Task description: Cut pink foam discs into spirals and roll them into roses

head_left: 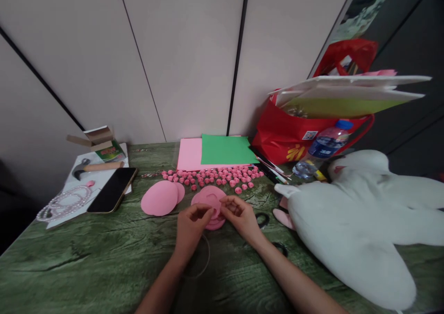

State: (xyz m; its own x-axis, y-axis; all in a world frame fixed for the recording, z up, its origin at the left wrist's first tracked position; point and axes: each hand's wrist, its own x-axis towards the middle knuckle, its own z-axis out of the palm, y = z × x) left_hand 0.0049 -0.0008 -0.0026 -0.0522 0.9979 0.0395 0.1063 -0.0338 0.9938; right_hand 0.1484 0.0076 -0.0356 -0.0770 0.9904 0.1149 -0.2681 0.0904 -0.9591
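Observation:
At the middle of the table, my left hand (194,222) and my right hand (239,212) face each other over a stack of round pink paper pieces (212,194). Both hands have their fingers pinched at a pink paper strip or ring between them, whose exact shape is hard to make out. More pink paper circles (159,198) lie to the left. A thin clear loop (209,254) rests beneath my left wrist. Behind the hands, many small pink rolled paper roses (211,175) form a band.
Green sheet (229,150) and pink sheet (189,154) lie behind. Phone (114,189), hammer (100,167), bead string (65,203) and opened box (110,151) sit left. Red bag (277,129), bottle (324,150), white plush toy (347,226) and black-handled scissors (262,220) are right.

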